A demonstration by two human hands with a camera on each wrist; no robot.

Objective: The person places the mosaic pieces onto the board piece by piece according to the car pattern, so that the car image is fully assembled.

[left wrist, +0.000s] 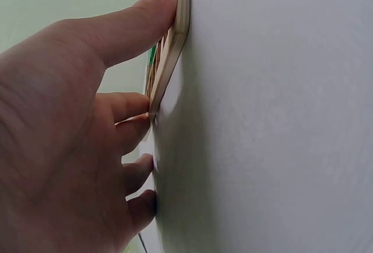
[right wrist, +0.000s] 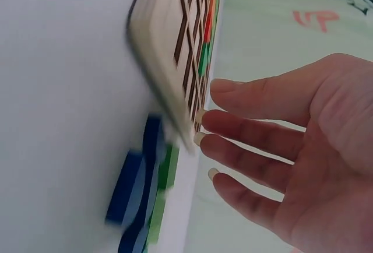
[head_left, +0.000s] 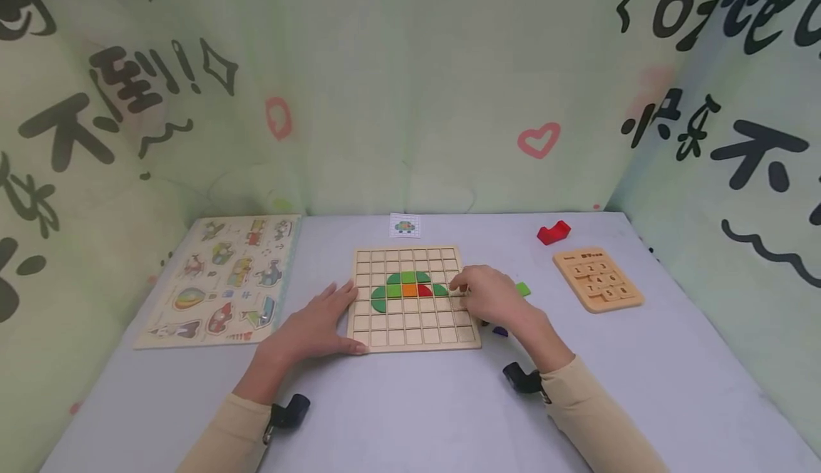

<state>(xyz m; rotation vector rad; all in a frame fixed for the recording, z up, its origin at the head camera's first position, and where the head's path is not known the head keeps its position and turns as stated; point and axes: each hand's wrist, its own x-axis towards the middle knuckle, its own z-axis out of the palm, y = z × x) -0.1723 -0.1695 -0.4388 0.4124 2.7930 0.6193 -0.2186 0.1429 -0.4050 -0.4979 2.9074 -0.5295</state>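
Board (head_left: 410, 323) lies on the table (head_left: 398, 409), coloured pieces (head_left: 393, 290) in it. I see the left hand (head_left: 321, 325) spread, touching the board's left edge; the right hand (head_left: 492, 295), loosely parted, is over its right side, contact unclear.

On my feed I see a pale wooden grid board (head_left: 410, 325) with brown-lined squares, green, orange and red pieces (head_left: 409, 290) on it, blue pieces (right wrist: 125, 189) beside it.

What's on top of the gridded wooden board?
On the board: green pieces, an orange piece and a red piece. The right hand covers part of its right side; anything under that hand can't be seen.
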